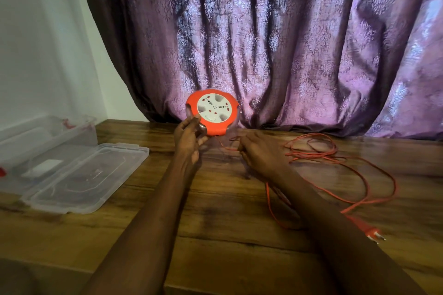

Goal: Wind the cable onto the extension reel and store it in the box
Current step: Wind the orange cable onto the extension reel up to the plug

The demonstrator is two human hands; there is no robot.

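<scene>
Curtain (287, 43): purple, damask-patterned, hanging in deep folds across the upper centre and right of the frame, its hem reaching the bench.
Wall (36, 43): plain white, upper left.
Bench (215, 223): dark wood-grain planks filling the lower half (glossy in places).
Light: soft sheen on the curtain folds.

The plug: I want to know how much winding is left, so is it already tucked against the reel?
No, the plug lies on the table by the right forearm, far from the reel held in the left hand.
</scene>
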